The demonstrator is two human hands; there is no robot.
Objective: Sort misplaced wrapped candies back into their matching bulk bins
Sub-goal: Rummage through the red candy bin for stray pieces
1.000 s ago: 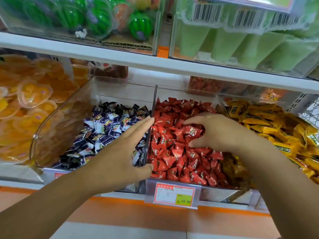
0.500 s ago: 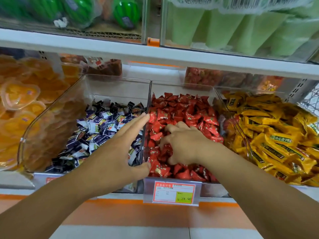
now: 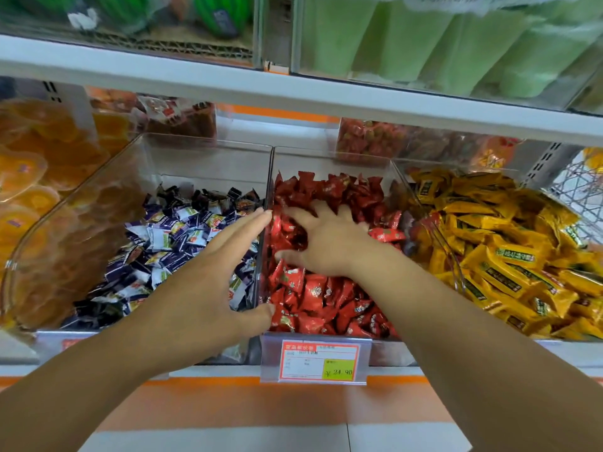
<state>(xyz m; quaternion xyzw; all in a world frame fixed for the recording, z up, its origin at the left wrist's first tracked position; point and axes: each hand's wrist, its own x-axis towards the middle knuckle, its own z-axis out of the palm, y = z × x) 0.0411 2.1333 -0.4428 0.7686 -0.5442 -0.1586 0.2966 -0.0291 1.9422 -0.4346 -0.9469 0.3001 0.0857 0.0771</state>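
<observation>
Red candies (image 3: 313, 298): heaped under and around right hand (image 3: 329, 246), fingers splayed, pressed into wrappers, nothing plainly pinched. Left hand (image 3: 208, 275): flat, fingers together, thumb out, against divider (image 3: 270, 172) just left of right hand. Stray possibly beneath right palm, hidden; right hand nearer.

Head-worn view — close, downward over bins (image 3: 202, 164)

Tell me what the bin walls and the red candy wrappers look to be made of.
Bin walls: clear rigid plastic, likely acrylic; glossy and see-through, with edges that catch light. Red candy wrappers: thin plastic film, possibly foil-lined; shiny and crinkled, with crimped ends and bright glints.
</observation>
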